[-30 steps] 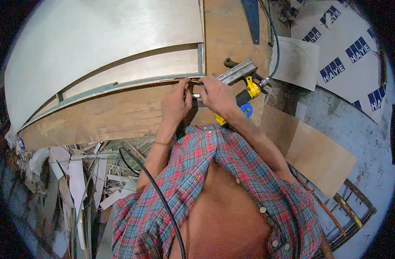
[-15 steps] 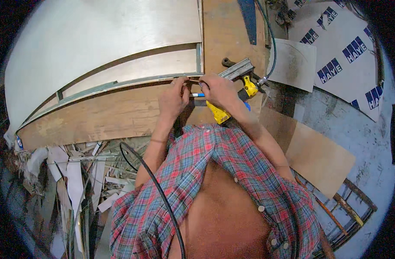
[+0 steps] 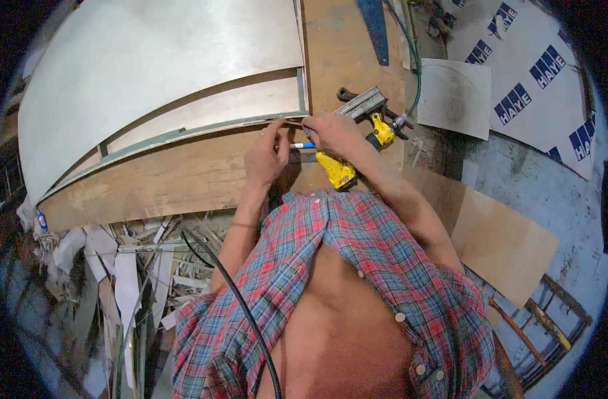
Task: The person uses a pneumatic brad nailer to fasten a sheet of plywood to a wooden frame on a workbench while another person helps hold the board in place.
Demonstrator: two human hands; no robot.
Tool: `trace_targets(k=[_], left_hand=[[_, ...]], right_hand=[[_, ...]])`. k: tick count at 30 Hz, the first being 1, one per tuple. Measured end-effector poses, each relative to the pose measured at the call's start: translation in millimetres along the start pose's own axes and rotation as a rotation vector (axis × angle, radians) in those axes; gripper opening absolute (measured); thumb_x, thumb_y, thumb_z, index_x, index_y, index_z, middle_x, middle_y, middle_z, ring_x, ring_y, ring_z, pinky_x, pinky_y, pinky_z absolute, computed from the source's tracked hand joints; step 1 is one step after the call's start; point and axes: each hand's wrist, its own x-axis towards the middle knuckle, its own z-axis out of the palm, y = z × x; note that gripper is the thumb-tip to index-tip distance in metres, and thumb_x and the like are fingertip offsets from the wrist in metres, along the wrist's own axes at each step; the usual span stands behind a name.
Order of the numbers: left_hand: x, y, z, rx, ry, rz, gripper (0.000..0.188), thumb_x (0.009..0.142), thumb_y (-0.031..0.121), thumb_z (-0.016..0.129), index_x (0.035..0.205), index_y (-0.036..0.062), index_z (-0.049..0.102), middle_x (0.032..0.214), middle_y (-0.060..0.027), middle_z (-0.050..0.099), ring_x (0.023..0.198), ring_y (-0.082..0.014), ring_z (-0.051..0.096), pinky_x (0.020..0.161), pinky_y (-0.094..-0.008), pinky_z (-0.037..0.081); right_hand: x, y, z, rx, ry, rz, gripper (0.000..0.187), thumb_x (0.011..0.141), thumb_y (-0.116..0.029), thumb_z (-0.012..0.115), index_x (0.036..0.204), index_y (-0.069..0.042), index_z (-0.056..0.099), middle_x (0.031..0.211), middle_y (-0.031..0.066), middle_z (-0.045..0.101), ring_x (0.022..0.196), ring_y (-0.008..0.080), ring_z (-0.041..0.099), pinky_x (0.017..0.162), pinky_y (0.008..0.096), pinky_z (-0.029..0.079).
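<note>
At the near edge of a pale wooden frame [image 3: 184,136], my left hand [image 3: 267,151] and my right hand [image 3: 332,135] work close together. The left fingers are curled in, and the thumb and fingertips meet at the frame's corner. My right hand is closed, fingertips on the same corner; what it grips is mostly hidden. A thin brownish strip shows between the two hands. Just below them, a blue and white pen-like stick [image 3: 302,145] lies across the gap. Under my right forearm rests a yellow nail gun [image 3: 336,171] with a silver magazine, partly covered by the arm.
A large pale panel [image 3: 171,53] covers the frame on the wooden bench [image 3: 151,176]. A handsaw blade [image 3: 374,33] lies at the back, near a green air hose [image 3: 418,73]. Wood scraps [image 3: 127,279] pile at lower left; loose boards [image 3: 503,239] lie right. A black cable [image 3: 241,302] crosses my front.
My hands stay at the frame's corner with only slight finger shifts. The view has turned a little, so the bench and panel sit slightly differently in the picture.
</note>
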Motion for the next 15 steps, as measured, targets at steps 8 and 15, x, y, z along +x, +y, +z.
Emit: trace_targets(k=[8,15], left_hand=[[-6,-13,11,0.141,-0.039,0.041,0.046,0.090,0.017,0.065,0.135,0.0243,0.056,0.101,-0.0119,0.069,0.079,-0.0326,0.069,0.064,-0.0441,0.054],[-9,-14,13,0.102,0.040,0.131,0.044,0.088,0.016,0.065,0.131,0.0205,0.059,0.102,-0.0094,0.068,0.081,-0.0309,0.069,0.064,-0.0421,0.055]], right_hand=[[15,10,-4,-0.070,0.030,-0.208,0.026,0.090,-0.020,0.059,0.114,-0.015,0.065,0.100,0.0130,0.067,0.088,0.0364,0.070,0.073,0.0499,0.057],[28,24,-2,-0.085,0.005,-0.358,0.048,0.088,-0.021,0.063,0.135,-0.027,0.056,0.099,0.0108,0.066,0.085,0.0346,0.068,0.068,0.0458,0.055]])
